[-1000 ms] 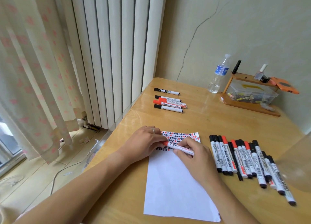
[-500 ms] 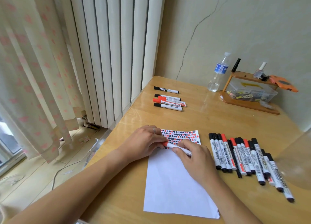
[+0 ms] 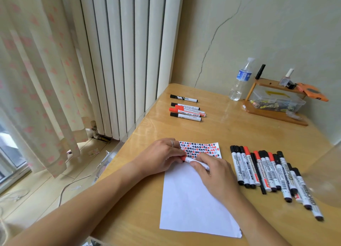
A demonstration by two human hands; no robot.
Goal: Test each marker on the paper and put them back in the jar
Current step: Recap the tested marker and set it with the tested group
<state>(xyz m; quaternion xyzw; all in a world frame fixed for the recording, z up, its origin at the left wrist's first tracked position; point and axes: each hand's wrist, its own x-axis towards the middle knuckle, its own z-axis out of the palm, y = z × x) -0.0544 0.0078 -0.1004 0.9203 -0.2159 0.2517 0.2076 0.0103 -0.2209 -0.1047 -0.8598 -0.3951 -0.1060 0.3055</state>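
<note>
On wooden table (image 3: 184, 135), paper (image 3: 191, 205), markers (image 3: 267, 170), radiator (image 3: 125, 57) behind

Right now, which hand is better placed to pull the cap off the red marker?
Left hand: its fingers already pinch the marker's red cap end, while the right hand grips the barrel over the paper.

"WHITEBOARD" on two markers (image 3: 308, 197) at right; other labels unreadable.
</note>
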